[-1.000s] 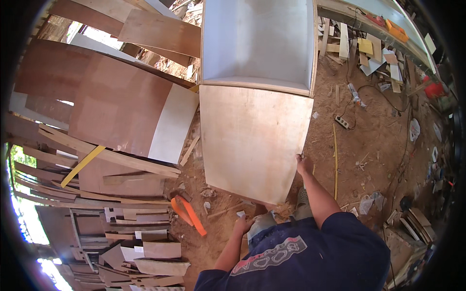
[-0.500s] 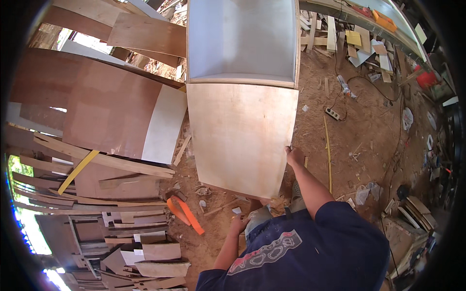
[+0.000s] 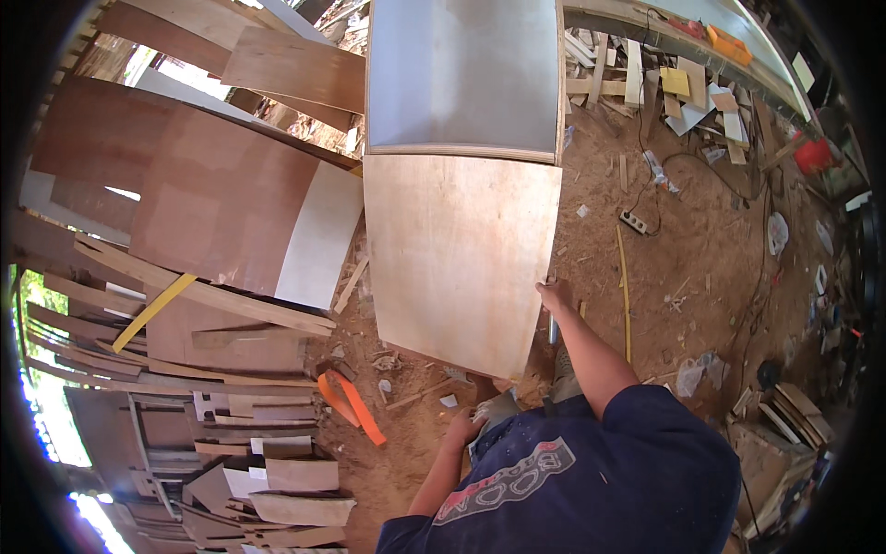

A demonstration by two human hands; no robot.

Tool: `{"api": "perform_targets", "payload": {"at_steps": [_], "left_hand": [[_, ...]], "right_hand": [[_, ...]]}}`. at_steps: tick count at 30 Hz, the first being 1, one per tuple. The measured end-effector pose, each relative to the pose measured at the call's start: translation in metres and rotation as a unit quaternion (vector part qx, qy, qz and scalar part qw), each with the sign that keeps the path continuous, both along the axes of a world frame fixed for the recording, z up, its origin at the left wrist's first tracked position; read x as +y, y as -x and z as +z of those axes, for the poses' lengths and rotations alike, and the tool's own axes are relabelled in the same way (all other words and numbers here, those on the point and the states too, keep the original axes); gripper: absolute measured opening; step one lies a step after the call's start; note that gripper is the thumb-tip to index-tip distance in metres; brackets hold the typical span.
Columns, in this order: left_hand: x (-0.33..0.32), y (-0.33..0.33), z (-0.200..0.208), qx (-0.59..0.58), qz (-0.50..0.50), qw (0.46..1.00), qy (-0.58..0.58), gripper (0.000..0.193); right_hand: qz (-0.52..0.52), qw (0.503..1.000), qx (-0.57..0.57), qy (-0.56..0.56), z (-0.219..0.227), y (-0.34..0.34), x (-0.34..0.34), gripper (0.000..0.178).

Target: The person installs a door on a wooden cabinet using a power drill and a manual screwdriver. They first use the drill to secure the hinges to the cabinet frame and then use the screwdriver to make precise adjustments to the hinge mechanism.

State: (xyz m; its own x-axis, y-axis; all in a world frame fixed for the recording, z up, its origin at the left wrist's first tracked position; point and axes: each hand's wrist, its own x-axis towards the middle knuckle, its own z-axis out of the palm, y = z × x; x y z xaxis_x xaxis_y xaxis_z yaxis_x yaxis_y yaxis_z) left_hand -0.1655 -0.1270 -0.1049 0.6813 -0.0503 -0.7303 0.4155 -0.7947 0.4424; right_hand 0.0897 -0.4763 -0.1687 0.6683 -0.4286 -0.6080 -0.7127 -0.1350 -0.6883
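A pale plywood panel lies in front of me, its far edge against an open wooden box with a grey-white inside. My right hand is closed at the panel's right edge, near its lower half. A shiny metal cylinder shows just under that hand; whether the hand grips it is unclear. My left hand rests on my left knee, its fingers stretched out and holding nothing.
Large brown boards and stacked offcuts fill the left side. An orange strap-like piece lies near my left arm. On the dirt floor at right are a power strip, a yellow strip and a cable; wood scraps lie beyond.
My right hand has shifted slightly left along the panel edge, and the metal cylinder now shows beneath it. My left hand stays at the knee. Less of the box's inner near side shows.
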Motion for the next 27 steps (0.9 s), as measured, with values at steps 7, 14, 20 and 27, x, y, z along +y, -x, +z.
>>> {"api": "perform_targets", "payload": {"at_steps": [7,14,20,27], "left_hand": [[-0.028,0.016,0.002,-0.201,-0.069,0.976,-0.055,0.093],[-0.053,-0.01,0.08,-0.459,0.063,0.878,-0.117,0.088],[0.036,-0.024,0.137,-0.542,0.229,0.779,-0.218,0.028],[0.146,-0.041,0.185,-0.541,0.38,0.691,-0.293,0.039]], "right_hand": [[0.116,0.978,-0.138,-0.107,0.13,0.069,0.035,0.022],[0.328,0.895,-0.238,-0.186,0.243,0.105,0.088,0.029],[0.481,0.794,-0.301,-0.216,0.293,0.082,0.173,0.048],[0.557,0.734,-0.272,-0.278,0.315,0.078,0.243,0.041]]}}
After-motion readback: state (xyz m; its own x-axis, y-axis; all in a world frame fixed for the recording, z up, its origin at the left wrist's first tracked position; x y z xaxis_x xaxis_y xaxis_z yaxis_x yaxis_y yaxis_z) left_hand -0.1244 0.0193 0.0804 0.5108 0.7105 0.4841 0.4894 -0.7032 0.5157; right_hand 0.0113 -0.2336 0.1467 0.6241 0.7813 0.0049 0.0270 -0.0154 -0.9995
